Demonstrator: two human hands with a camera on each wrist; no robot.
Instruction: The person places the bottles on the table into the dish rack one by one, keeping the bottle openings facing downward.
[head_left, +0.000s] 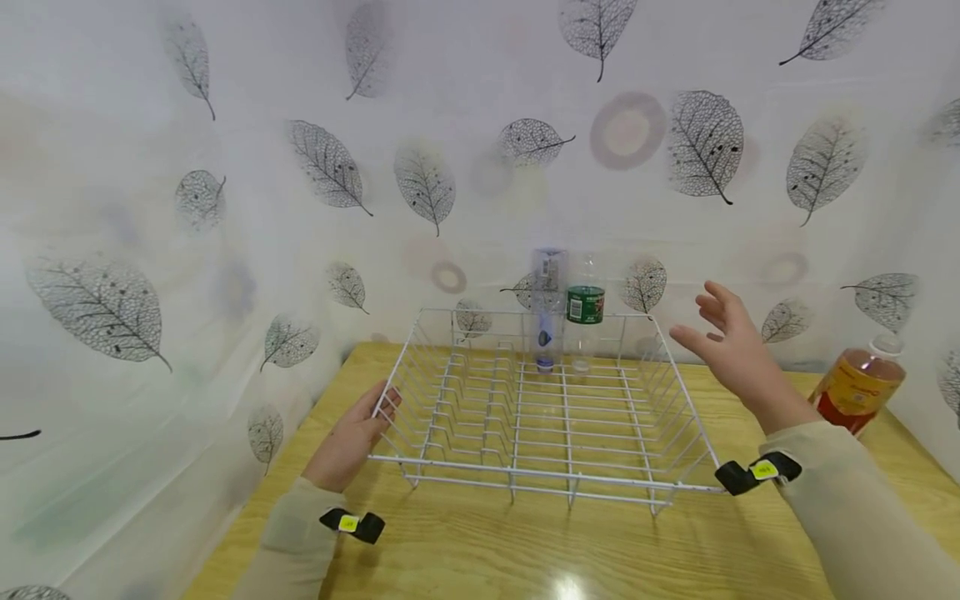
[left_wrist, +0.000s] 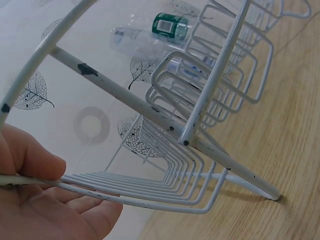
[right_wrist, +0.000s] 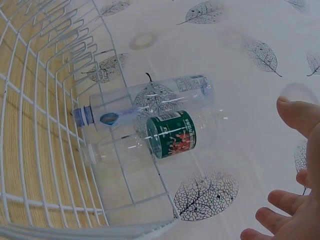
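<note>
While the left hand [head_left: 351, 442] gripped the white wire rack [left_wrist: 214, 75], the right hand [head_left: 738, 354], fingers extended, hung empty near an upside-down green-labelled bottle [head_left: 585, 306]

A bottle of red drink [head_left: 861, 390], yellow-labelled and pale-capped, is near the right edge of the wood-grained worktop [head_left: 480, 550]. Beyond the back edge and along the left and right sides hangs a pale sheet [head_left: 465, 50] printed with dark leaves [head_left: 707, 143] and faded rings [head_left: 601, 136]; a white glare [head_left: 567, 587] shines on the worktop's near part.
</note>
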